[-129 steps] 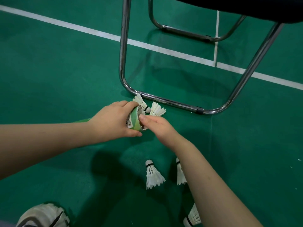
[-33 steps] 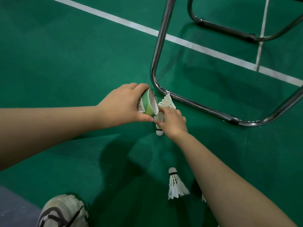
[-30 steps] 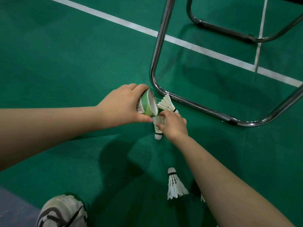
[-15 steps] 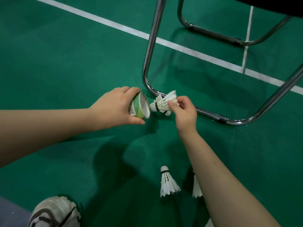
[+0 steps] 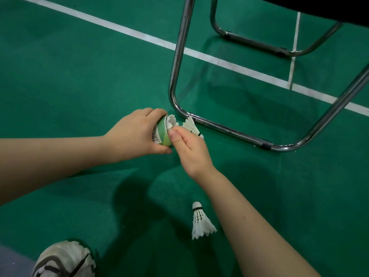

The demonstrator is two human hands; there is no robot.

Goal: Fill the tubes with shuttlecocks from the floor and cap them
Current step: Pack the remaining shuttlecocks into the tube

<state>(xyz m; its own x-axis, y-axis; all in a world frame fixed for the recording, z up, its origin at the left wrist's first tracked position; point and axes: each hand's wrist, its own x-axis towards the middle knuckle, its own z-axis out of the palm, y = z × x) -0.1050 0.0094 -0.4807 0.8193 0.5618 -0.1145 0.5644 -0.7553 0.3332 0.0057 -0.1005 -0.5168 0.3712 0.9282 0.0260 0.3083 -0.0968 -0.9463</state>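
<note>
Head view: the green tube (image 5: 160, 134) is held just above the court floor (image 5: 79, 76), its open mouth turned toward the chair frame (image 5: 219, 127). The left hand (image 5: 131, 136) has its grip closed round the tube's end. Half a second ago the shuttlecock (image 5: 171, 119) was held outside the mouth, cork first. Now it sits in the mouth with only its feather tips showing, and the right hand (image 5: 191, 150) pinches and presses it home. So one more is loaded, and capping is not yet due. Count: one tube, no cap in sight, three shuttlecocks. The second shuttlecock (image 5: 191, 126) lies against the chair frame just behind the right hand, and the third shuttlecock (image 5: 201, 223) lies beside the right forearm. One shoe (image 5: 63, 258) shows at the lower left.
</note>
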